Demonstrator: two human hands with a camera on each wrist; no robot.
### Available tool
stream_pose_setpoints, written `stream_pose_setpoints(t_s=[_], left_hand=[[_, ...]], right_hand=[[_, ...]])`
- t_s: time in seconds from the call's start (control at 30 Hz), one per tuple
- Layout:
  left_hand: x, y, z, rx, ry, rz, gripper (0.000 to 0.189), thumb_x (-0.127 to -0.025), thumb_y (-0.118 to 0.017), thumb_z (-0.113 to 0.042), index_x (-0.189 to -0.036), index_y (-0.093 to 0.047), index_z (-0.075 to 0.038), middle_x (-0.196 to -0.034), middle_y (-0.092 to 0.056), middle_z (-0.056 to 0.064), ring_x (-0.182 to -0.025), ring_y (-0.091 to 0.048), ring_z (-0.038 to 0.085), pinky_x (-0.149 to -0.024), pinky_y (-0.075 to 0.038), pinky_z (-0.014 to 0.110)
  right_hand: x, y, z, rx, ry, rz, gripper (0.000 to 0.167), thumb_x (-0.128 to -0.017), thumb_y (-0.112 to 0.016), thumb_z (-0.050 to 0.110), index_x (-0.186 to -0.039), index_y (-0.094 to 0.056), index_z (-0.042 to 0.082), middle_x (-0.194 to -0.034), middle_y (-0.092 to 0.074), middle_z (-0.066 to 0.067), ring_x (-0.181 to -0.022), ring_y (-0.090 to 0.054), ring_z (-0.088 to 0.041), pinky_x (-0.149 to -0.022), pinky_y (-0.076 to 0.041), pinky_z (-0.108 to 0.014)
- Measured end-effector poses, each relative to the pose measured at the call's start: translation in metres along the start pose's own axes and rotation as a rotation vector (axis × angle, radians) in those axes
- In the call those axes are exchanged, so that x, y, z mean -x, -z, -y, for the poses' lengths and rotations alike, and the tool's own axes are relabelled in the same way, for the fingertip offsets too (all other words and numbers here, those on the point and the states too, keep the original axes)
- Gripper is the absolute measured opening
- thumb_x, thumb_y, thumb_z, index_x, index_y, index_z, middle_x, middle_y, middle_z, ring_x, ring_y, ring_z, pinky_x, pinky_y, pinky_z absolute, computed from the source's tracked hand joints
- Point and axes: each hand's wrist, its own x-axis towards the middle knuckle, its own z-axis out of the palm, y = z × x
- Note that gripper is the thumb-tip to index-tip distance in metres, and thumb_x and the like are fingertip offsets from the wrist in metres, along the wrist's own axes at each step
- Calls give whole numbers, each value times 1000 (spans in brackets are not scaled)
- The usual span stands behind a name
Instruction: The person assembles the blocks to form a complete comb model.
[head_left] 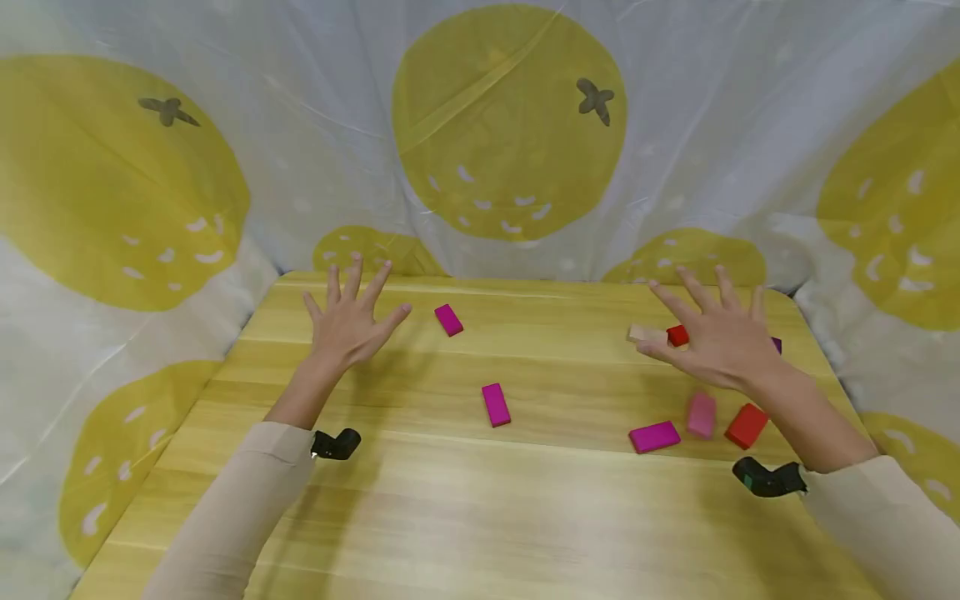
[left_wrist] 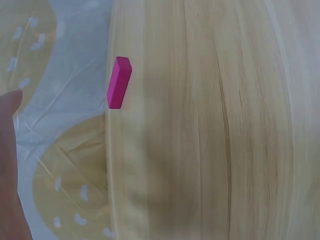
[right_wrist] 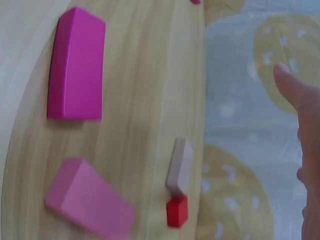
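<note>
My left hand [head_left: 347, 325] is held above the table's far left part with its fingers spread, holding nothing. The nearest thing to it is a magenta block [head_left: 448, 320], also visible in the left wrist view [left_wrist: 119, 83]. On the right, my other hand [head_left: 720, 337] hovers with spread fingers and an empty palm. It partly covers a pale wooden block [head_left: 639, 333], a small red block [head_left: 678, 336] and a purple block [head_left: 776, 344]. Closer to me lie a pink block [head_left: 701, 415], a larger red block [head_left: 747, 426] and another magenta block [head_left: 655, 437].
One more magenta block [head_left: 496, 405] lies mid-table. The wooden table [head_left: 465, 517] ends at a white curtain [head_left: 337, 150] printed with yellow fruit, which hangs behind it and along both sides. A black wrist camera [head_left: 335, 444] sticks out from the left sleeve.
</note>
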Motion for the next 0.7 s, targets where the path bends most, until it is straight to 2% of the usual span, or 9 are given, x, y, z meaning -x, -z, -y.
stream_pose_setpoints(t_s=[0.1,0.23,0.4,0.53,0.7], left_hand=[[-6,-6,1,34,-8,3,86,-97,-37,-78,-168,-16,-34,-173,6,9,-154,15,40,-103,11,84],[-14,-19,-2,113,-39,16,88,-96,-43,-76,-168,-18,-31,-172,-4,14,-155,4,44,-105,1,85],[-23,-35,-8,245,-66,39,87,-97,-54,-65,-167,-22,-28,-169,-14,20,-153,-13,45,-108,-8,82],[-28,-49,-14,436,-44,99,87,-97,-63,-54,-167,-22,-23,-167,-17,21,-152,-17,45,-113,-13,76],[-31,-63,-16,654,-46,163,90,-94,-78,-32,-165,-26,-13,-166,-22,18,-153,-19,38,-120,-21,59]], right_hand=[[-9,-5,19,-25,76,6,94,-91,-57,76,-167,-23,31,-172,-11,-10,-154,10,-45,-105,12,-81],[-20,-20,42,-44,165,13,93,-90,-57,77,-165,-30,30,-170,-19,-11,-155,-1,-45,-109,-3,-82],[-27,-42,71,-95,278,45,95,-88,-57,80,-164,-34,27,-168,-26,-12,-154,-11,-46,-110,-10,-80],[-31,-58,91,-169,349,86,97,-87,-58,80,-164,-32,27,-166,-30,-11,-154,-16,-43,-112,-13,-78],[-35,-77,114,-303,426,169,99,-87,-63,76,-164,-34,21,-165,-33,-10,-153,-22,-36,-117,-19,-68]])
